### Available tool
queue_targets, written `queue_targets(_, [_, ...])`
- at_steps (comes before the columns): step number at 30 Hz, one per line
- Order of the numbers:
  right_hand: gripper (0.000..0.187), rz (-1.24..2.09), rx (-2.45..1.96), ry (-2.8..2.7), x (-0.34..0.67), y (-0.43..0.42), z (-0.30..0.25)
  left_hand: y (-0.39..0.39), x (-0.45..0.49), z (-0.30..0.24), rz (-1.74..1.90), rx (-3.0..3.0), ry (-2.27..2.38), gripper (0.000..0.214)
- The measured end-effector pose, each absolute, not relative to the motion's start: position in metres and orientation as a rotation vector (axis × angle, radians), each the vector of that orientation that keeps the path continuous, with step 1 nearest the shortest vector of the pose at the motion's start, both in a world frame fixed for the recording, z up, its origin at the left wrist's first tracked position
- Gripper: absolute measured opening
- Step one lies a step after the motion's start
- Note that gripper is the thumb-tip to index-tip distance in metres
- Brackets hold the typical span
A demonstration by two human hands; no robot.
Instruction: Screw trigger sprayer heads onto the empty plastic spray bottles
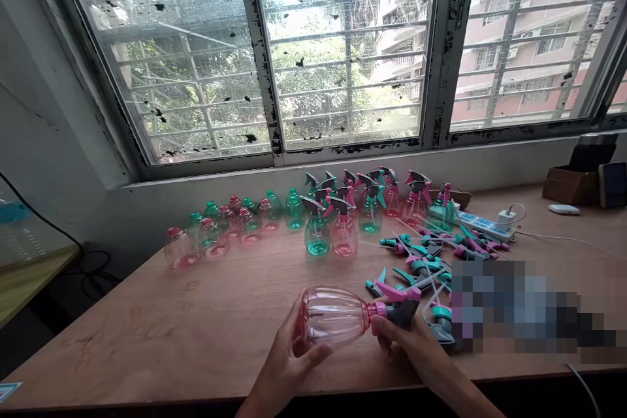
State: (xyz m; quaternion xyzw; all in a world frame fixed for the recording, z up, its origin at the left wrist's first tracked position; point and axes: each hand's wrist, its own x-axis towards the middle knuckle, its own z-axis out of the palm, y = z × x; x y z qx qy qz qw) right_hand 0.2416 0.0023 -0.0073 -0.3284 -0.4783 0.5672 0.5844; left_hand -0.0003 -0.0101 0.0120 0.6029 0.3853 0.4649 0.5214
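Note:
A clear pink spray bottle (336, 315) lies on its side just above the wooden table (196, 320), held between both hands. My left hand (289, 356) cups its rounded base, fingers wrapped round it. My right hand (404, 334) grips the grey and pink trigger head (399, 305) at the bottle's neck. Loose pink and teal trigger heads (426, 261) lie in a heap just right of my hands.
Several capless pink and green bottles (235, 222) stand at the back left. Bottles with trigger heads fitted (365, 206) stand at the back centre under the window. A power strip (484, 223), a cardboard box (571, 184) and a blurred patch lie to the right.

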Motion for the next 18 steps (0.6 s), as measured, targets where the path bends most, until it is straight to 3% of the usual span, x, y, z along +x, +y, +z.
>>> queue_targets(6, [0.039, 1.396, -0.788, -1.068, 0.242, 0.002, 0.000, -0.008, -0.002, -0.002, 1.111, 1.556, 0.920, 0.096])
queue_targets(11, [0.040, 1.371, -0.782, -1.071, 0.241, 0.002, 0.000, -0.012, -0.001, 0.006, 1.114, 1.444, 0.893, 0.107])
queue_targets(18, [0.039, 1.380, -0.801, -1.096, 0.242, 0.002, -0.001, -0.008, -0.002, 0.001, 1.147, 1.576, 0.922, 0.085])
